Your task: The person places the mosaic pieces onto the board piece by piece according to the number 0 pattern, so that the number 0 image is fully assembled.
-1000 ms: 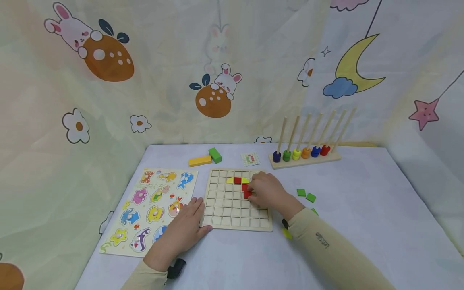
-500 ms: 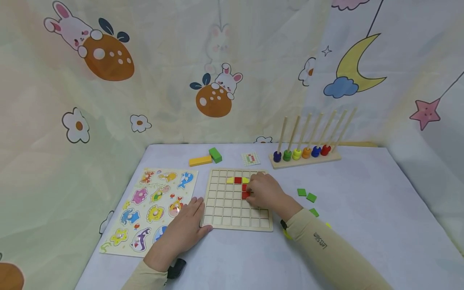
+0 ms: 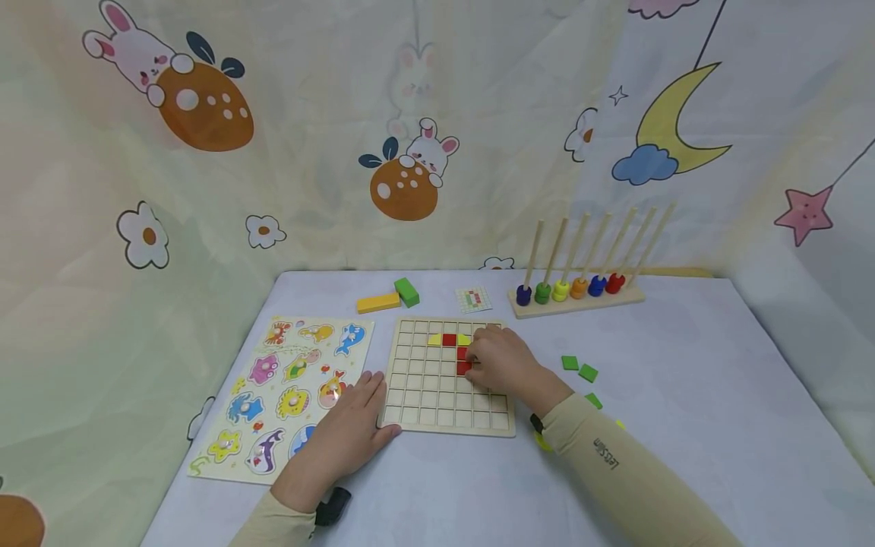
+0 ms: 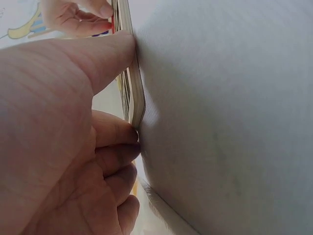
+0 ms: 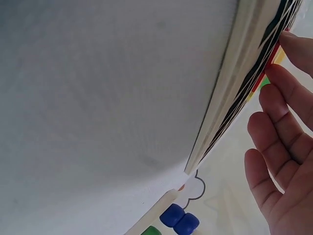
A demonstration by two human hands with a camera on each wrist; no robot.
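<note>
A wooden grid board (image 3: pixel 424 399) lies mid-table. In its upper rows sit a red tile flanked by two yellow pieces (image 3: pixel 448 339) and another red tile (image 3: pixel 462 353). My right hand (image 3: pixel 502 361) lies over the board's right half. Its fingertips pinch a red tile (image 3: pixel 463 368) at a cell below those. From the right wrist, that red tile (image 5: pixel 269 61) shows edge-on between fingertips (image 5: pixel 274 83) against the board (image 5: pixel 234 98). My left hand (image 3: pixel 345 433) rests flat at the board's front left corner. Its thumb (image 4: pixel 107 54) presses the board's edge (image 4: pixel 136 98).
An animal peg puzzle (image 3: pixel 287 387) lies left of the board. Behind are a yellow block (image 3: pixel 377 303), a green block (image 3: pixel 406 292), a pattern card (image 3: pixel 473 299) and a ring stacker (image 3: pixel 577 292). Loose green tiles (image 3: pixel 579 369) lie right of the board. Printed curtains enclose the table.
My right hand and the red tile have shifted slightly up the board, and the tile now sits squarer in its cell. The left hand has not moved.
</note>
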